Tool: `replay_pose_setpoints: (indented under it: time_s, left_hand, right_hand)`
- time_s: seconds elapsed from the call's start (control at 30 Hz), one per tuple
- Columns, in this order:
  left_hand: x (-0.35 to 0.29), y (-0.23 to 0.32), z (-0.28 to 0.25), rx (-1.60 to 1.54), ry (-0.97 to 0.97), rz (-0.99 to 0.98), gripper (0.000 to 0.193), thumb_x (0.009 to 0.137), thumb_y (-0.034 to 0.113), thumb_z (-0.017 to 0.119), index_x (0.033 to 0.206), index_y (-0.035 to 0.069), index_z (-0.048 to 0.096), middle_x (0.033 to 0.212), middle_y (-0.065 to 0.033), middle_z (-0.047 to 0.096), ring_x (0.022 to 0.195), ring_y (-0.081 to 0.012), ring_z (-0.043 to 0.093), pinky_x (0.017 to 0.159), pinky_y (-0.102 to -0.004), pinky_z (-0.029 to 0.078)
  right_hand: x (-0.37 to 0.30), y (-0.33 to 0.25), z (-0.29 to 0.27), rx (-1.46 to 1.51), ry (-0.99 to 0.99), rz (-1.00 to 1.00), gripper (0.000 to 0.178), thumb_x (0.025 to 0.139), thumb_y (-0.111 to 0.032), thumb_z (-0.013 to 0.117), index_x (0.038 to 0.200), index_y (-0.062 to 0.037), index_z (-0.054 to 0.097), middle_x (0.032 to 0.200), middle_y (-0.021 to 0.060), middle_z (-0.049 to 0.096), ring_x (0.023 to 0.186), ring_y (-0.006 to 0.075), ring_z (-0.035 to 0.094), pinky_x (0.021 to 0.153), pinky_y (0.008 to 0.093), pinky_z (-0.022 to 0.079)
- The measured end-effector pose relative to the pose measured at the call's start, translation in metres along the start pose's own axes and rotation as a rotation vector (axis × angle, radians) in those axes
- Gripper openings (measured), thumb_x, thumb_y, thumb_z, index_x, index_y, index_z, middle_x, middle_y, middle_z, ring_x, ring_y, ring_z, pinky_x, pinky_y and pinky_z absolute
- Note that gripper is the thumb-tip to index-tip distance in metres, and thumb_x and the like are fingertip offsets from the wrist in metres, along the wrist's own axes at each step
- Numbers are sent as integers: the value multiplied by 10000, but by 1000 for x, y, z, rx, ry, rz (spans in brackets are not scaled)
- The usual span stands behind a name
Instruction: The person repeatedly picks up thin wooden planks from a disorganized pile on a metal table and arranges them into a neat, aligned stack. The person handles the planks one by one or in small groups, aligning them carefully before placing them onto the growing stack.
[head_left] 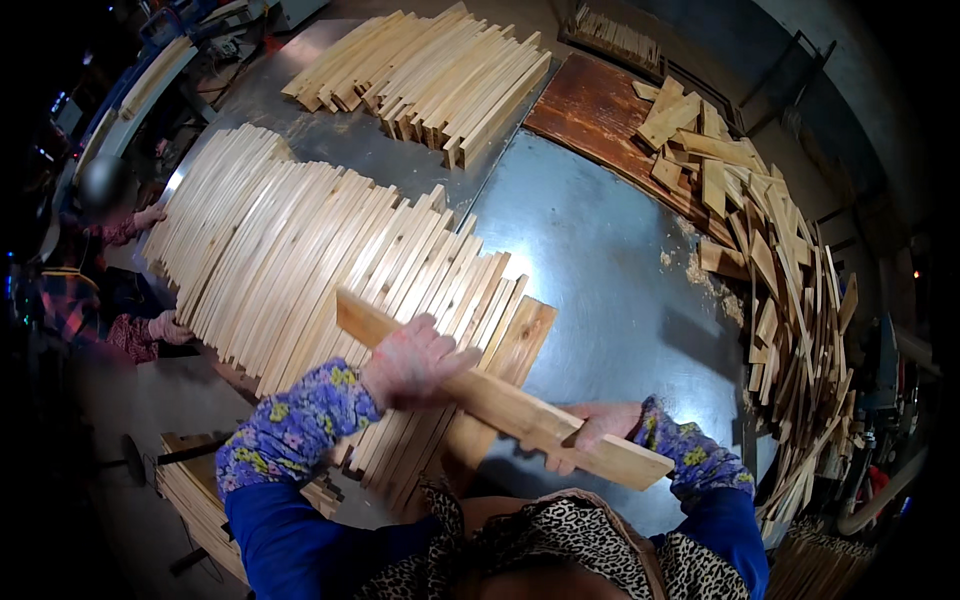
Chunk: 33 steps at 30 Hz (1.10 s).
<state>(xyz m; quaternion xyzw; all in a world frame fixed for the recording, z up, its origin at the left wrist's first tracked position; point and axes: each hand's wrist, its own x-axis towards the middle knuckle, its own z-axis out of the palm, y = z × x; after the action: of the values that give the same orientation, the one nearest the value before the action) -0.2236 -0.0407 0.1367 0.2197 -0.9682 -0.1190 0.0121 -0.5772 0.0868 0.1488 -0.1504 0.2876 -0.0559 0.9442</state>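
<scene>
The wooden board [520, 410] lies diagonally across the frame centre, above the surface [600, 230]. The left hand [415, 360] grasps its upper-left portion; the right hand [600, 430] grips it near the lower-right end. Its visible face shows plain grain. Parallel strips [290, 250] fill the centre left; offcuts [790, 250] are heaped at the right.

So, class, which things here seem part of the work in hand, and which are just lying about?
Likely in the work:
- plank, held by left hand and right hand
- row of strips beside it
- table

Seemingly lying about:
- offcut heap
- wood debris
- far strips, perhaps related
</scene>
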Motion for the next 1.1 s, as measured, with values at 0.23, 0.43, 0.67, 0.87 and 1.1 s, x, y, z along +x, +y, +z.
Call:
replay_pose_setpoints:
  time_s: [0.23,0.43,0.67,0.87,1.1]
  left_hand:
    - [-81,61,16,-69,-98,-413,708,826,552,831,1360,129,637,1024,-161,726,965,-373,742,895,-524,600]
    - [-127,-1,45,-99,99,-1107,980,815,562,816,1571,30,491,1304,-249,657,1149,-434,681,1078,-519,534]
    - [-26,-77,16,-85,488,-697,556,961,366,665,1372,-7,638,1209,-232,715,1151,-426,677,1014,-550,528]
    - [187,-209,31,-396,543,-817,429,1026,330,568,1313,28,671,1171,-244,745,1180,-426,698,1018,-546,550]
    - [310,-261,32,-378,442,-936,441,1055,368,570,1359,53,621,1350,-212,688,1286,-404,671,1083,-543,531]
  right_hand:
    - [47,72,-47,151,195,-226,578,1126,-444,585,1503,-7,557,1270,190,738,1097,304,745,949,429,624]
    - [93,90,-93,-1292,1420,-667,762,1022,-530,661,1507,42,530,1397,342,654,1331,502,612,1129,552,511]
    - [190,54,-70,-426,1323,-1118,662,1005,-400,748,1408,83,542,1289,239,672,1146,352,643,1039,466,532]
    - [196,45,-63,-813,1163,-1103,658,1069,-143,652,1643,24,377,1069,39,620,825,110,517,774,271,478]
    - [186,33,-113,-333,695,-1041,757,1083,-179,573,1740,-4,240,1426,93,673,1108,139,610,956,288,500]
